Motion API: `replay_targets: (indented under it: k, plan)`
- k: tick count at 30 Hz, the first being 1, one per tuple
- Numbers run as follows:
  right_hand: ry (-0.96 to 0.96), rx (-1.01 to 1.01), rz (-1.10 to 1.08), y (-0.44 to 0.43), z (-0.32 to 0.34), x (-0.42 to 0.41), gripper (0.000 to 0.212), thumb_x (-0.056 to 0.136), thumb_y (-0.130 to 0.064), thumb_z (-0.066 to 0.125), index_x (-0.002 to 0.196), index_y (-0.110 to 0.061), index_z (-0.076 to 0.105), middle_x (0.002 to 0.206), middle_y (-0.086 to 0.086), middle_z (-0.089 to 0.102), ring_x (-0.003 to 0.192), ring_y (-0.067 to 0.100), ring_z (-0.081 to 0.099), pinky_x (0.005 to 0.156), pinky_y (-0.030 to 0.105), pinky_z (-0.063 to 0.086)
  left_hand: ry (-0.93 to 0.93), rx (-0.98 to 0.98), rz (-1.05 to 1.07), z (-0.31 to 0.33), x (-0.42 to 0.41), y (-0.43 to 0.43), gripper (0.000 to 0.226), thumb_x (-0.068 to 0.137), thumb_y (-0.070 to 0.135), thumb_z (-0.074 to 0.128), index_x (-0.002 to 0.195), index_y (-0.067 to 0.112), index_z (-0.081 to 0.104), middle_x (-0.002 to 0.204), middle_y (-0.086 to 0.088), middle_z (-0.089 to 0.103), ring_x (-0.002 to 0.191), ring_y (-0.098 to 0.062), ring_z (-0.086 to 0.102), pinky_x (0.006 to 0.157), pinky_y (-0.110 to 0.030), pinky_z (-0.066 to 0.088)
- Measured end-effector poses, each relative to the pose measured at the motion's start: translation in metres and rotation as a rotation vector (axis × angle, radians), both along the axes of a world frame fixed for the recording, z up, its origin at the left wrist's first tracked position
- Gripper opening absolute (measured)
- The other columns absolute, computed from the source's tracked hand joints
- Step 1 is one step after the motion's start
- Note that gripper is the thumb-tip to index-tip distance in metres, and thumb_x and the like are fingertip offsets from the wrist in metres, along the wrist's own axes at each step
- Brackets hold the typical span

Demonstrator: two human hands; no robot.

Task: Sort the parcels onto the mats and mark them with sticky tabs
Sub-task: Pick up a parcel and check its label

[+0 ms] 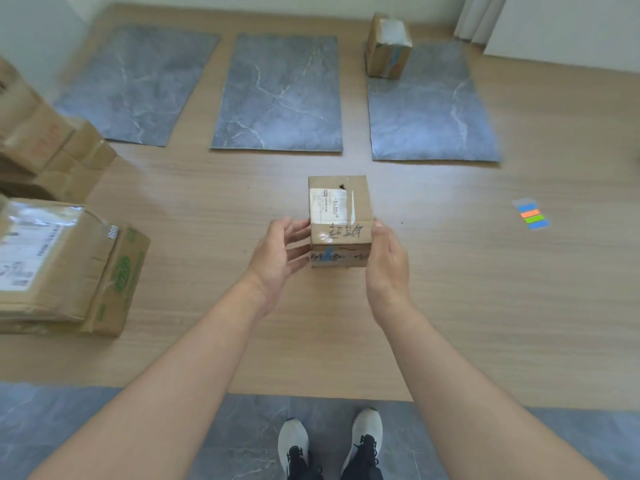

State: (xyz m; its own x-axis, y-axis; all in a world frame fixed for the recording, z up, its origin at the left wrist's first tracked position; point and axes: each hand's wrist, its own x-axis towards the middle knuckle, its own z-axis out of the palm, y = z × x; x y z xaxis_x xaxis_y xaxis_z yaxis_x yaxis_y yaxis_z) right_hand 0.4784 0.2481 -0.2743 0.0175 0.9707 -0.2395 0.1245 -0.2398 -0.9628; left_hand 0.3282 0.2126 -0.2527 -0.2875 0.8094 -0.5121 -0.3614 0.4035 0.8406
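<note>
We hold the small parcel label-up over the floor, probably to read it: left hand fingers spread against one side, right hand cupping the other. The mats lie ahead, sticky tabs well right.

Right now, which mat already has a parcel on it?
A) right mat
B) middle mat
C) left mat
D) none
A: a small taped parcel stands at the far corner of the right mat, while the held parcel is over the floor in front of the mats.
</note>
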Motion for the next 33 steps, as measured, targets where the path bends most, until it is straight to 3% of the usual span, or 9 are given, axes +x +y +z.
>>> replay_targets:
  k: [3,6,11,13,18,23,27,31,33]
  plan:
    - [0.003,0.029,-0.014,0.019,0.047,0.001,0.049,0.093,-0.054,0.037,0.114,-0.026,0.072,0.112,-0.006,0.075,0.108,0.015,0.068,0.1,0.047,0.053,0.06,0.061,-0.052,0.044,0.0,0.022,0.049,0.103,0.042,0.029,0.126,0.019,0.067,0.122,0.001,0.07,0.111,-0.02,0.066,0.091,-0.034,0.053]
    - [0.04,0.09,-0.04,0.04,0.093,0.008,0.04,0.097,-0.044,0.036,0.099,-0.026,0.072,0.098,-0.006,0.076,0.096,0.015,0.07,0.091,0.045,0.055,0.121,0.123,-0.112,0.09,0.006,0.046,0.051,0.103,0.045,0.028,0.127,0.021,0.066,0.125,0.0,0.069,0.113,-0.021,0.066,0.093,-0.035,0.053]
    - [0.086,0.119,-0.064,0.091,0.146,0.028,0.039,0.104,-0.041,0.037,0.1,-0.023,0.071,0.096,-0.005,0.075,0.092,0.012,0.069,0.078,0.03,0.053,0.178,0.19,-0.165,0.146,0.025,0.098,0.053,0.105,0.047,0.026,0.126,0.021,0.066,0.122,0.001,0.07,0.111,-0.021,0.066,0.099,-0.038,0.051]
    - [0.083,0.122,-0.062,0.118,0.154,0.036,0.039,0.102,-0.043,0.037,0.1,-0.023,0.071,0.096,-0.005,0.075,0.092,0.013,0.069,0.079,0.033,0.054,0.197,0.186,-0.177,0.154,0.033,0.128,0.054,0.105,0.049,0.025,0.128,0.022,0.065,0.123,0.002,0.069,0.113,-0.022,0.066,0.102,-0.04,0.05]
    - [0.058,0.075,-0.023,0.206,0.142,0.057,0.043,0.095,-0.051,0.036,0.1,-0.027,0.07,0.096,-0.007,0.075,0.095,0.014,0.069,0.087,0.039,0.055,0.202,0.122,-0.172,0.14,0.052,0.21,0.052,0.104,0.052,0.028,0.125,0.025,0.067,0.123,0.005,0.07,0.115,-0.025,0.064,0.104,-0.044,0.049]
    - [0.03,0.002,0.038,0.291,0.101,0.063,0.04,0.096,-0.051,0.035,0.105,-0.029,0.068,0.1,-0.007,0.074,0.098,0.014,0.068,0.09,0.039,0.055,0.235,0.031,-0.139,0.101,0.063,0.291,0.042,0.104,0.053,0.025,0.106,0.04,0.065,0.12,0.014,0.068,0.114,-0.021,0.062,0.108,-0.042,0.043]
    - [0.068,-0.066,0.079,0.339,0.07,0.064,0.041,0.101,-0.048,0.034,0.118,-0.03,0.066,0.112,-0.006,0.072,0.106,0.011,0.065,0.083,0.028,0.048,0.191,-0.013,-0.108,0.069,0.066,0.344,0.042,0.104,0.052,0.023,0.102,0.042,0.064,0.113,0.023,0.065,0.115,-0.014,0.06,0.112,-0.039,0.033]
    - [0.037,-0.11,0.092,0.38,0.043,0.053,0.049,0.088,-0.058,0.031,0.118,-0.04,0.066,0.129,-0.001,0.061,0.117,0.012,0.058,0.1,0.035,0.047,0.154,-0.041,-0.074,0.04,0.063,0.387,0.039,0.106,0.049,0.026,0.11,0.038,0.063,0.111,0.013,0.067,0.108,-0.009,0.061,0.11,-0.032,0.033]
    - [0.057,-0.16,0.086,0.401,0.032,0.048,0.043,0.096,-0.053,0.032,0.114,-0.036,0.067,0.124,0.0,0.064,0.11,0.01,0.06,0.091,0.029,0.047,0.143,-0.052,-0.063,0.026,0.059,0.407,0.039,0.106,0.049,0.027,0.118,0.035,0.062,0.11,0.007,0.066,0.107,-0.01,0.061,0.109,-0.032,0.036]
